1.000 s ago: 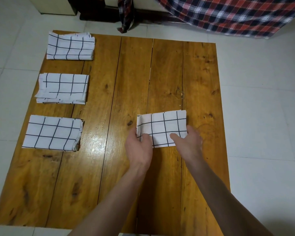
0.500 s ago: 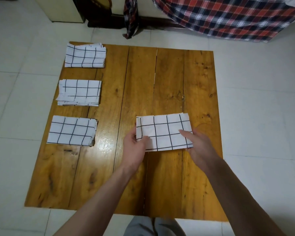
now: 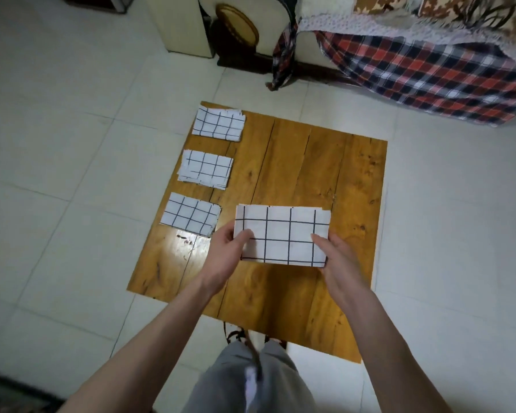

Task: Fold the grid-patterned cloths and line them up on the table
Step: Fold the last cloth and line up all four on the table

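Note:
A folded white cloth with a black grid (image 3: 283, 234) is held above the low wooden table (image 3: 295, 174). My left hand (image 3: 227, 254) pinches its left edge, thumb on top. My right hand (image 3: 337, 260) pinches its right lower corner. Three more folded grid cloths lie in a column along the table's left side: the far one (image 3: 218, 124), the middle one (image 3: 205, 169) and the near one (image 3: 191, 214).
The table stands on a pale tiled floor (image 3: 72, 174). A red plaid blanket (image 3: 429, 76) hangs over furniture behind the table. A round woven tray (image 3: 237, 23) leans at the back. My legs in grey shorts (image 3: 251, 380) are at the table's near edge.
Both hands have lifted the folded cloth off the table. The camera has risen and pulled back, so the table looks smaller and my legs show.

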